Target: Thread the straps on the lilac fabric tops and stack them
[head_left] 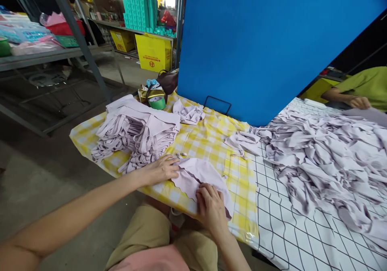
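Note:
A pale lilac garment [198, 170] of thin cloth lies near the front edge of the yellow checked tablecloth, with a dark gap showing between its layers. My left hand [160, 170] rests on its left end, fingers stretched out and fairly flat. At the lower right part of the cloth, my right hand [210, 202] has bent fingers closed on the fabric. Just beyond my left hand stands a neat stack of lilac garments [160, 119], their looped straps hanging toward the left and front. A crumpled lilac piece [189, 113] lies behind, another lilac piece [243, 142] to the right.
A large blue panel [242, 53] rises at the table's back. Right of it, a loose lilac heap [326, 154] covers a white grid-patterned cloth [281, 230]; a co-worker's hand [359, 102] touches fabric there. Green tape [157, 102] sits behind the stack. Metal shelving [90, 69] stands left.

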Demonstrator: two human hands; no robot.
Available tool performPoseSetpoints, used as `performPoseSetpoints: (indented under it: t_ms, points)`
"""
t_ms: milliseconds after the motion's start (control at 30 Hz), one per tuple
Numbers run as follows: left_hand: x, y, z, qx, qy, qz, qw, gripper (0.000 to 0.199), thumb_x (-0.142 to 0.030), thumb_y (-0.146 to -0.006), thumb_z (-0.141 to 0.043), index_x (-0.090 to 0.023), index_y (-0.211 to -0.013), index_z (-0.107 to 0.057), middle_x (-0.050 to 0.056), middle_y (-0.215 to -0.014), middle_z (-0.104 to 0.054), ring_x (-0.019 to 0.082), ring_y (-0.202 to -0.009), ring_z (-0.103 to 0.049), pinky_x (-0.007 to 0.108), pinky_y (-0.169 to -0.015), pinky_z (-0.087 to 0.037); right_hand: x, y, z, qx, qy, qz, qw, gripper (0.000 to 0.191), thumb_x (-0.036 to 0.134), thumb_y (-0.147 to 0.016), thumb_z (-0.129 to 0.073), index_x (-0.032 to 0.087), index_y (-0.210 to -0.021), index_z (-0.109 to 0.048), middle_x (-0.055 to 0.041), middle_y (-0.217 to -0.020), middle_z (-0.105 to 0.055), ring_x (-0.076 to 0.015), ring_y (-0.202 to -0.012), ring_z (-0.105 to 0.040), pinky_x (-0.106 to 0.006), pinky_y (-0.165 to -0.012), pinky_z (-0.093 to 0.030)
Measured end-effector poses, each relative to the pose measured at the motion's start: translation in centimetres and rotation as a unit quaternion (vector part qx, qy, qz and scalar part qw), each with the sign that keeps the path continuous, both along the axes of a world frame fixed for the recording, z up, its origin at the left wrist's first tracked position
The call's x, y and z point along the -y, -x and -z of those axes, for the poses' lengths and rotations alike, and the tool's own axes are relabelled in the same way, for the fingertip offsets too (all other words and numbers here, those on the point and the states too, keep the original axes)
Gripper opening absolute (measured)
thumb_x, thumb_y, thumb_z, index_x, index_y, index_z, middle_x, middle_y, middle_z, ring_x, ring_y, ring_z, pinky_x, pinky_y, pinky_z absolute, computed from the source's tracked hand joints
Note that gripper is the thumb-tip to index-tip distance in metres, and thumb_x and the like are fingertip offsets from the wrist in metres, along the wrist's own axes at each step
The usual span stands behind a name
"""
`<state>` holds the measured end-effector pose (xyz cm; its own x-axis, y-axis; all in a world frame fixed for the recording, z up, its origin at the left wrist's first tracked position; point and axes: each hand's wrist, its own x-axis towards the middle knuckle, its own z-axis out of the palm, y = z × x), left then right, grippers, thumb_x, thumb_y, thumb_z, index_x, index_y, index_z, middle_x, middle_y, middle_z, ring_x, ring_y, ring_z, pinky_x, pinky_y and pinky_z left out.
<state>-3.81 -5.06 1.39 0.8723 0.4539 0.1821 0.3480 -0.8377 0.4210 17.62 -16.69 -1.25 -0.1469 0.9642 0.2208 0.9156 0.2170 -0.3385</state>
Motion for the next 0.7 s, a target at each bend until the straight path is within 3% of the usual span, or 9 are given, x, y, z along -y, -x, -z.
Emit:
performPoseSetpoints:
  t_ms: [100, 200, 333, 467, 567, 700]
  points:
    - [-0.6, -0.4, 0.0, -0.015, -0.007, -0.003, 1.000, 0.026, -0.006, -0.085, -0.041, -0.018, -0.073, -0.061, 0.004, -0.085, -0.063, 0.022, -0.104, -0.050, 0.033, -0.094, -0.034, 0.0, -0.7, -0.6, 0.016, 0.004, -0.022, 1.000, 0.021, 0.015, -0.090, -0.037, 0.021, -0.088, -0.058, -0.0039, -0.097, -0.063, -0.0184, -0.086, -0.053, -0.032, -0.073, -0.032]
    - [-1.2, -1.0, -1.7, -0.005, 0.045, 0.013, 0.999, 0.022, -0.009, -0.085, -0.044, -0.015, -0.073, -0.061, 0.005, -0.076, -0.062, 0.020, -0.089, -0.053, 0.030, -0.083, -0.038, -0.1, -1.9, -1.2, 0.072, -0.006, -0.048, 0.996, 0.019, 0.018, -0.090, -0.041, 0.021, -0.095, -0.060, -0.0046, -0.103, -0.065, -0.0193, -0.088, -0.053, -0.033, -0.074, -0.031]
    - [-2.9, -1.6, -6.8, 0.019, 0.158, 0.056, 0.986, 0.015, -0.016, -0.086, -0.046, -0.015, -0.082, -0.060, 0.001, -0.078, -0.062, 0.013, -0.073, -0.054, 0.022, -0.069, -0.039, 0.0, -4.4, -2.5, 0.130, -0.002, -0.084, 0.988, 0.021, 0.031, -0.091, -0.044, 0.022, -0.098, -0.061, -0.0052, -0.102, -0.066, -0.0205, -0.082, -0.052, -0.033, -0.068, -0.032]
    - [-5.1, -1.4, -12.2, 0.021, 0.255, 0.107, 0.961, 0.013, -0.020, -0.086, -0.046, -0.015, -0.080, -0.057, -0.001, -0.072, -0.055, 0.010, -0.067, -0.050, 0.019, -0.063, -0.037, 0.7, -7.0, -4.9, 0.129, 0.011, -0.126, 0.984, 0.031, 0.039, -0.091, -0.042, 0.023, -0.076, -0.063, -0.0046, -0.088, -0.066, -0.0187, -0.072, -0.049, -0.032, -0.063, -0.032]
    - [-5.8, -1.2, -14.9, 0.019, 0.269, 0.114, 0.956, 0.013, -0.023, -0.085, -0.046, -0.015, -0.080, -0.055, 0.000, -0.074, -0.052, 0.011, -0.068, -0.048, 0.020, -0.063, -0.038, 1.7, -7.6, -6.6, 0.115, 0.002, -0.165, 0.980, 0.026, 0.039, -0.087, -0.049, 0.023, -0.072, -0.063, -0.0048, -0.097, -0.064, -0.0196, -0.079, -0.050, -0.033, -0.065, -0.034]
    - [-5.5, -1.4, -17.3, 0.034, 0.287, 0.133, 0.948, 0.016, -0.030, -0.084, -0.049, -0.016, -0.080, -0.055, 0.001, -0.074, -0.051, 0.011, -0.066, -0.045, 0.021, -0.062, -0.038, 3.1, -5.6, -7.7, 0.123, -0.096, -0.212, 0.965, 0.019, 0.026, -0.089, -0.046, 0.022, -0.087, -0.064, -0.0063, -0.099, -0.064, -0.0223, -0.092, -0.052, -0.036, -0.073, -0.037]
